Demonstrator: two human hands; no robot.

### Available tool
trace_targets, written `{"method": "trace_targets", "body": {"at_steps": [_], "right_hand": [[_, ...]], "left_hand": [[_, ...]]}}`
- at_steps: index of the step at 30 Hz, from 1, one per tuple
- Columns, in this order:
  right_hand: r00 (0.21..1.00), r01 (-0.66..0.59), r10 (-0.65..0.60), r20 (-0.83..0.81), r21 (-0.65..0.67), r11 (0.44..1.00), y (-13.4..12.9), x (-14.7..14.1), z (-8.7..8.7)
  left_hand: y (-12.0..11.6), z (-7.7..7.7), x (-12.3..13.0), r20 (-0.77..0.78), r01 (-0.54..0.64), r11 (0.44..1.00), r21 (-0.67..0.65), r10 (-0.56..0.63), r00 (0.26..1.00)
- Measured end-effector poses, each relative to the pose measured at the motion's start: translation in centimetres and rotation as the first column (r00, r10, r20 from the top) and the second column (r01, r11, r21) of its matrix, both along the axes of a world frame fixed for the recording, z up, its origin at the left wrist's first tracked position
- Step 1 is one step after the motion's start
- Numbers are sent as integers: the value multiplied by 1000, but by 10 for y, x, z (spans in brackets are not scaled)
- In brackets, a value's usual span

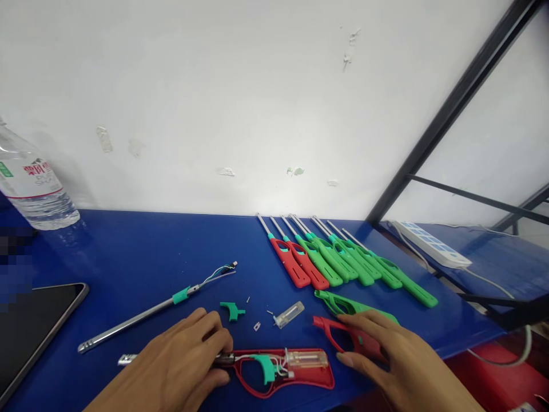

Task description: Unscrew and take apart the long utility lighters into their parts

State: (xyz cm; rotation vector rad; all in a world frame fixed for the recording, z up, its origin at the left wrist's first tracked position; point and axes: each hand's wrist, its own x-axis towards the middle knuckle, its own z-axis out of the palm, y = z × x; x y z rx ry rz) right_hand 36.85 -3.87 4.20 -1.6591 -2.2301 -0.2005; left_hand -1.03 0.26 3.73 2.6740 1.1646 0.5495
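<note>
My left hand [195, 357] is closed around the metal neck of an opened red gas lighter [306, 377]. Inside that shell half show a clear fuel tank [307, 359], a teal trigger [266, 369] and white wires. My right hand [394, 357] has its thumb and fingers around a separate red casing half [362, 342], right of the opened lighter. Just behind it lies a green casing half [338, 303], partly hidden by the fingers. Beyond my left hand are a loose metal lighter tube [137, 317] with wires, a teal trigger piece [232, 311] and a clear tank [290, 314].
Several assembled red and green lighters [326, 260] lie in a row near the wall. A water bottle [36, 189] and a dark tablet-like device [38, 326] are on the left. Small loose parts [257, 326] lie mid-table. At right are a black metal frame [429, 137] and a power strip [433, 243].
</note>
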Motion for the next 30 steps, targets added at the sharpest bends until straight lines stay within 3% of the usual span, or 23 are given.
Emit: {"method": "trace_targets", "body": {"at_steps": [3, 9, 13, 15, 20, 25, 30], "right_hand": [[998, 39, -39, -58, 9, 999, 1, -9, -2], [970, -218, 197, -143, -158, 963, -5, -43, 4], [959, -257, 222, -176, -211, 943, -6, -54, -7], [958, -250, 209, -194, -216, 944, -5, -55, -11], [952, -254, 226, -205, -122, 960, -1, -57, -11], [949, -271, 254, -186, -74, 960, -2, -61, -6], [950, -294, 290, -115, -18, 956, -4, -59, -11]], "left_hand": [[-3, 1, 10, 7, 9, 994, 113, -10, 1000], [-5, -2, 36, -125, 75, 996, 44, -69, 990], [-4, -10, 37, -85, -17, 999, 38, 20, 996], [-3, -13, 36, -73, -8, 999, 44, 11, 997], [-4, -12, 35, -105, 22, 994, 111, -11, 994], [-2, 0, 22, -66, 34, 980, 198, -21, 998], [10, 12, -3, -13, -144, 921, 363, 160, 987]]}}
